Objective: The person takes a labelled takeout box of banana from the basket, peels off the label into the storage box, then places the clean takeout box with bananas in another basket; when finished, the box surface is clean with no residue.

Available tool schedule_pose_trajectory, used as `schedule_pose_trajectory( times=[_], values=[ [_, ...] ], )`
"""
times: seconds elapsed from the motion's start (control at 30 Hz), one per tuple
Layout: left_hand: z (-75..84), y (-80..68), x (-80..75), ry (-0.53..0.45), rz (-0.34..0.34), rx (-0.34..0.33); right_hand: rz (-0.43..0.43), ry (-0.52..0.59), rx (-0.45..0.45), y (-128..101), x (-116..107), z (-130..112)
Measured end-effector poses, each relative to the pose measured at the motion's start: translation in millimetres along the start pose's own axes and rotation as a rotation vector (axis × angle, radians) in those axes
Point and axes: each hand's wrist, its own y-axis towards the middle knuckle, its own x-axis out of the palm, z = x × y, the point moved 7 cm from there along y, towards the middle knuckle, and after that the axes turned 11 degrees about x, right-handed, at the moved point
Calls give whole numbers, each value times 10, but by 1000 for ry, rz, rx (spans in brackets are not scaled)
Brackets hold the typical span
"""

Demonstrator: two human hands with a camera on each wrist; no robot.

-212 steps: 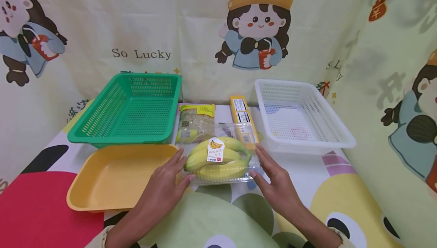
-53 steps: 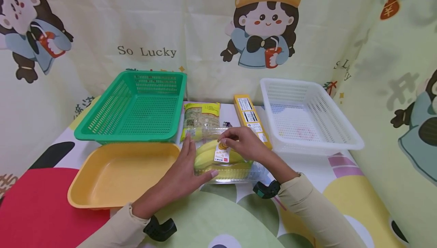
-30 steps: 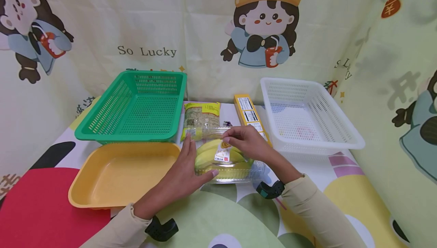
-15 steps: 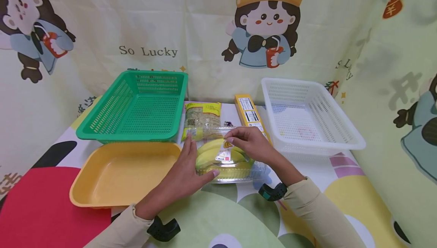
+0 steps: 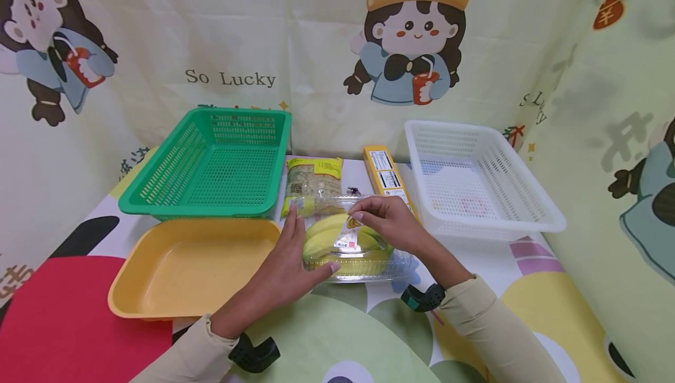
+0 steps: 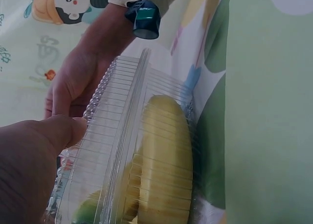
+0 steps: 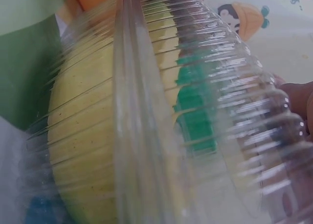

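1. The yellow tray (image 5: pixel 184 269) lies just left of the left hand (image 5: pixel 285 266), with the green basket (image 5: pixel 211 163) behind it.
2. The left hand lies with straight fingers flat against the near-left side of the clear banana box (image 5: pixel 355 260), steadying it – it grips nothing.
3. The box sits on the table (image 5: pixel 327 330) between the two hands; inside are the bananas (image 6: pixel 164 160), and the lid's seam looks shut in the wrist views.
4. The right hand (image 5: pixel 385 222) reaches over the box top, its fingertips pinching the upper edge of the label sticker (image 5: pixel 347 236), which curls off the lid.
5. Behind that hand lie a noodle packet (image 5: pixel 313 181) and a yellow carton (image 5: pixel 385 175); the white basket (image 5: pixel 474 178) stands to its right.
6. Step in hand, as I judge it: peeling the sticker. The next move calls for a steady pull while the left hand holds the box down – then the lid may open.
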Motion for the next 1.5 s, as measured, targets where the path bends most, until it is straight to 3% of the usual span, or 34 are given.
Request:
schedule_pose_trajectory(
  times=[0.57, 0.87, 1.5],
  values=[
    [6, 16, -1, 2, 8, -2, 66, 65, 13, -24, -88, -4],
    [12, 21, -4, 8, 16, 12, 166, 119, 31, -57, -276, -14],
    [-10, 9, -39, -32, -1, 20, 95, 108, 21, -49, -103, -113]
  ],
)
